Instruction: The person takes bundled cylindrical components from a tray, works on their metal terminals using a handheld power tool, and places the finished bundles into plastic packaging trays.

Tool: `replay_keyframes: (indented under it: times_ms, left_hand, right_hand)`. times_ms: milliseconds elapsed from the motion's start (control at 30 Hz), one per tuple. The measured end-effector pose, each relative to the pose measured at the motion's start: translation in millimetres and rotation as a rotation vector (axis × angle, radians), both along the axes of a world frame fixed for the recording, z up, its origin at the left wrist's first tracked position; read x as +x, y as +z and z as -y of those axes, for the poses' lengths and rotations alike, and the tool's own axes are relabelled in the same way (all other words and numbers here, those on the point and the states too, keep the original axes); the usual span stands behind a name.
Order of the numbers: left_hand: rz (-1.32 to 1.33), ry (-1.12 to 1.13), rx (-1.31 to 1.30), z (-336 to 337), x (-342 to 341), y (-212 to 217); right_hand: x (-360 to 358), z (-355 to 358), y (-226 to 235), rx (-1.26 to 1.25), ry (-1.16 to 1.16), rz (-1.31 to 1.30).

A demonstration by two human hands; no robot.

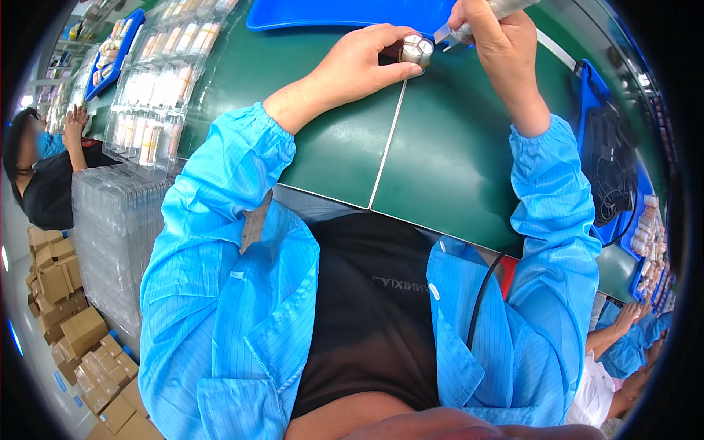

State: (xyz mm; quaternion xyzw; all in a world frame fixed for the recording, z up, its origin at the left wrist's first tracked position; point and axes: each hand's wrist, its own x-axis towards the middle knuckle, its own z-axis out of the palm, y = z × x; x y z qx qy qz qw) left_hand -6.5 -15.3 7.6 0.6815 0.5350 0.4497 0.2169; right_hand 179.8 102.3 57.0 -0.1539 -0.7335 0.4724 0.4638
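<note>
My left hand (359, 64) is closed around a small bundle of cylindrical battery cells (417, 50), between thumb and fingers. White round ends of the cells face up, and the bundle is just above the green table. My right hand (499, 44) grips a greyish tube-shaped tool (507, 7). Its narrow tip points toward the bundle, a little apart from it. The upper end of the tool runs out of the picture, so its kind cannot be made out.
A blue tray (315, 16) lies beyond my hands on the green table (447, 154). Clear plastic trays of wrapped cells (158, 88) stand at the left, above stacked empty trays (117, 235). Black cables (609, 169) lie in a blue bin at the right. Other people sit on both sides.
</note>
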Motion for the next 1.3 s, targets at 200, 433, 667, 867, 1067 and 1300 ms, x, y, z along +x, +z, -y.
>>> replay_keyframes:
  times_ms: [200,433,667,867,1067,1300]
  left_hand:
    - [0.012,-0.052,-0.012,-2,-3,-2]
    - [0.111,-0.087,-0.073,-6,-3,-7]
    - [0.752,-0.257,-0.361,-12,-21,-4]
    - [1.036,-0.321,-0.401,-14,-37,-5]
    - [1.141,-0.348,-0.332,-13,-37,0]
    - [1.207,-0.315,-0.422,-12,-44,5]
  right_hand:
    - [-6,3,-8,0.017,-0.032,0.143]
    - [-2,-7,-22,0.058,-0.065,0.166]
    - [1,-7,-5,-0.083,-0.088,-0.023]
    - [-5,-2,-41,0.02,-0.014,0.227]
    - [-13,14,-48,0.347,-0.033,0.266]
    - [-19,19,-40,0.819,0.053,0.209]
